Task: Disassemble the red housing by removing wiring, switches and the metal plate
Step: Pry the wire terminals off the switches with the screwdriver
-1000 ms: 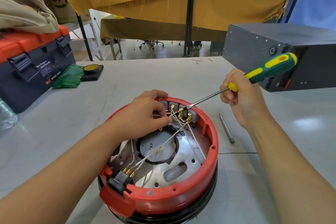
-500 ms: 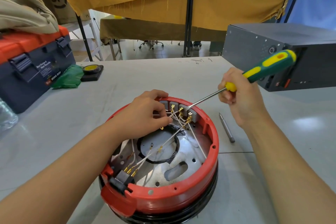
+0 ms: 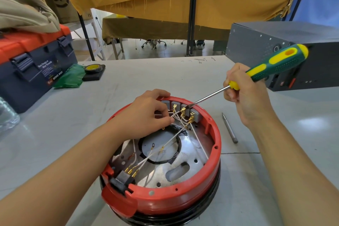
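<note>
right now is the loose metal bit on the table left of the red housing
No, the metal bit lies right of the red housing.

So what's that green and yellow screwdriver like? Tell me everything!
The screwdriver has a chunky green handle with yellow patches, one orange spot and a yellow collar, then a thin shiny metal shaft. It looks like rubbery plastic. The right hand grips it near the collar. It slants down leftward, its tip at the gold connectors inside the red housing.

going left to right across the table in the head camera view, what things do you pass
toolbox → green cloth → tape roll → red housing → loose metal bit → grey metal case
</note>
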